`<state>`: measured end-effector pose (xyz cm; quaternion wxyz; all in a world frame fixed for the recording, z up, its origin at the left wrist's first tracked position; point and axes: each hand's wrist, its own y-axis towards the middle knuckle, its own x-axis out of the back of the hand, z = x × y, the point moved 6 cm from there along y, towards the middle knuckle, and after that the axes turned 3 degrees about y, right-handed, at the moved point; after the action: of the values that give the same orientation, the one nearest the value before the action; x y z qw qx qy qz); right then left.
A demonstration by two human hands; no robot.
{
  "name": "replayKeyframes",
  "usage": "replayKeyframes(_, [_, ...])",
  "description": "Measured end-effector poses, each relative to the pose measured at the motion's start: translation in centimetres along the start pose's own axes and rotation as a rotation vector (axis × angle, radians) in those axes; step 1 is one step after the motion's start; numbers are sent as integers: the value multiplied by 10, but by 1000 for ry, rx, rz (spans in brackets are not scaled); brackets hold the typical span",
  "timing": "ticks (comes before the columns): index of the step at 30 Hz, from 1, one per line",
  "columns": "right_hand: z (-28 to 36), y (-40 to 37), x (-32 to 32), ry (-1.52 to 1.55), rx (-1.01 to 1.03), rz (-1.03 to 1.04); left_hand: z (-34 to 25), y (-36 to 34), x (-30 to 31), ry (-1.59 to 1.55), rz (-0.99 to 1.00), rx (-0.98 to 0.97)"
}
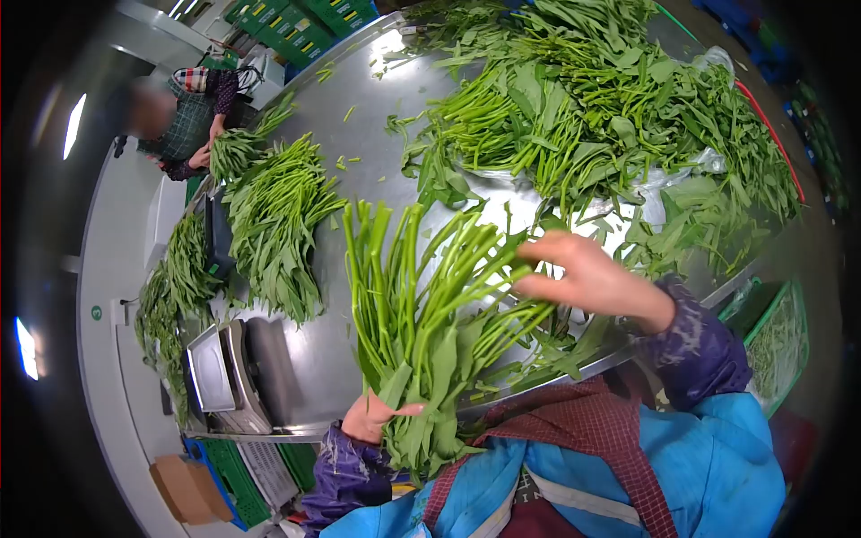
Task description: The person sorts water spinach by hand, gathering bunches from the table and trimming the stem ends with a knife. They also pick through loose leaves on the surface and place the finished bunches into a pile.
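Observation:
A big bunch of water spinach [421,305] stands with its cut stem ends up and its leaves hanging down in front of my body. My left hand [372,417] is wrapped around its leafy lower part, thumb across the leaves. At the right side of the bunch, my right hand [578,273] has its thumb and fingers apart, fingertips right at the stems that lean outward. Loose leaves [560,354] lie on the metal table [359,117] below that hand.
A large heap of water spinach [574,108] covers the table's far right. Stacked bunches [278,215] lie at left, with a weighing scale [229,372] near the edge. Another person [184,125] handles greens across the table. Green crates stand behind [287,31] and at right [776,345].

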<state>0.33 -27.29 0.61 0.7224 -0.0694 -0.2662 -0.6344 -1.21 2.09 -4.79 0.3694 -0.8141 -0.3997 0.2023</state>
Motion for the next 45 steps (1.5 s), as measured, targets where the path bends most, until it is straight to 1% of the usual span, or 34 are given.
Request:
replayKeyframes(1, [-5, 1, -21, -82, -178, 240, -2, 0, -4, -52, 38, -91])
replayKeyframes(3, [-9, -1, -49, 160, -111, 326, -5, 4, -9, -36, 69, -156])
replayKeyframes(4, [-9, 0, -51, 366, -85, 289, -5, 5, -8, -15, 73, -168])
replayKeyframes(5, [-15, -1, -47, 368, -86, 290, -5, 5, -7, 1, 72, -177])
replayKeyframes(9, [-38, -6, 34, 890, -391, -208, -3, -1, 3, 49, 66, -209])
replayKeyframes(10, [-34, -10, 46, 1059, -332, -161, 0, -2, 4, -32, 29, -131])
replayKeyframes(11, [-33, -15, 56, 1228, -269, -111, -7, -7, 3, -19, -45, -175])
replayKeyframes(12, [-40, -20, 63, 1227, -269, -110, 0, -5, 7, -50, -41, -127])
replayKeyframes(14, [-58, -31, 79, 802, -339, -105, 10, 1, 16, -80, -40, -88])
replayKeyframes(15, [-73, -40, 79, 805, -335, -101, 6, 2, 18, 62, -28, -200])
replayKeyframes(16, [-89, -48, 87, -131, -272, -154, 0, 0, 17, 205, -15, -310])
replayKeyframes(17, [-87, -49, 89, -1065, -166, -192, -3, 2, 13, 99, 26, -229])
replayKeyframes(18, [-60, -41, 94, -912, -72, -430, -12, 4, 8, 101, 27, -224])
replayKeyframes(19, [-44, -31, 96, -912, -66, -429, -20, 7, 3, 96, 29, -216])
replayKeyframes(20, [-37, -26, 99, -605, -171, -399, -35, 5, 0, 332, -25, -364])
replayKeyframes(21, [-35, -25, 96, -293, -282, -369, -54, 3, -13, 782, 15, -497])
replayKeyframes(22, [-24, -16, 93, -274, -201, -348, -55, 3, -11, 873, 6, -495])
replayKeyframes(24, [-25, 3, 87, -26, -341, -207, -65, -2, -18, 965, 2, -503])
replayKeyframes(26, [-9, 24, 77, 106, -177, -216, -92, -22, -34, 1371, -223, -419])
replayKeyframes(27, [-6, 38, 67, 115, -81, -166, -96, -26, -40, 1371, -217, -419])
replayKeyframes(28, [-3, 50, 57, 125, 14, -117, -103, -32, -50, 1537, -248, -557])
replayKeyframes(29, [4, 62, 42, 224, 19, -12, -109, -38, -60, 1699, -281, -701])
replayKeyframes(30, [6, 73, 24, 214, 81, 112, -113, -43, -68, 1737, -285, -800])
replayKeyframes(31, [-3, 83, -1, 185, 101, 221, -116, -46, -73, 1740, -277, -805])
replayKeyframes(33, [-22, 79, -56, 249, 39, 498, -123, -57, -83, 1807, -264, -881])
replayKeyframes(35, [-59, 52, -126, 333, -105, 902, -128, -63, -85, 1838, -263, -881])
replayKeyframes(36, [-49, 27, -130, 392, -308, 1134, -128, -65, -83, 1834, -264, -873])
replayKeyframes(37, [-50, 25, -132, 320, -374, 1022, -126, -67, -79, 1825, -271, -857])
replayKeyframes(38, [-30, -13, -130, 958, -439, 991, -125, -66, -71, 1852, -308, -829])
replayKeyframes(39, [-49, -22, -131, 717, -709, 1154, -125, -65, -63, 1875, -345, -794])
replayKeyframes(40, [-42, -23, -127, 642, -456, 1272, -121, -63, -58, 1889, -352, -780])
replayKeyframes(41, [-39, -40, -108, 1019, -738, 1090, -119, -61, -54, 1869, -363, -759])
replayKeyframes(43, [-19, -44, -88, 1219, -595, 1053, -116, -55, -54, 1853, -318, -783])
replayKeyframes(45, [7, -39, -79, 878, -193, 1156, -117, -46, -50, 1817, -349, -776])
